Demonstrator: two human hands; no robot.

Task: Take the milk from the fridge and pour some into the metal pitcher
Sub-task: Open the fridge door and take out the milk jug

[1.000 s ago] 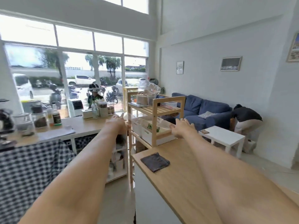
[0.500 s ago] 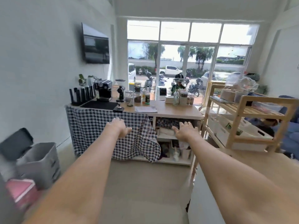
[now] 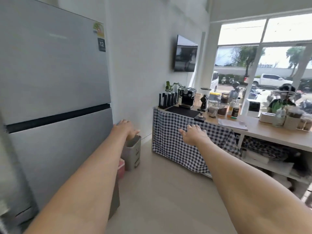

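Beside the closed fridge (image 3: 55, 92), left hand (image 3: 125, 128) and right hand (image 3: 194, 135) hover spread and empty; milk presumably inside, unseen, likely heavy, cold and slick, so grip mid-body.

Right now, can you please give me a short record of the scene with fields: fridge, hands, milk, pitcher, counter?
fridge: tall silver two-door fridge at left, both doors closed
left hand: left hand open, empty, raised beside the fridge's edge
right hand: right hand open, empty, raised in the air
milk: not in view
pitcher: no metal pitcher can be made out
counter: wooden counter with blue-white checked cloth, holding a black espresso machine and glass jars
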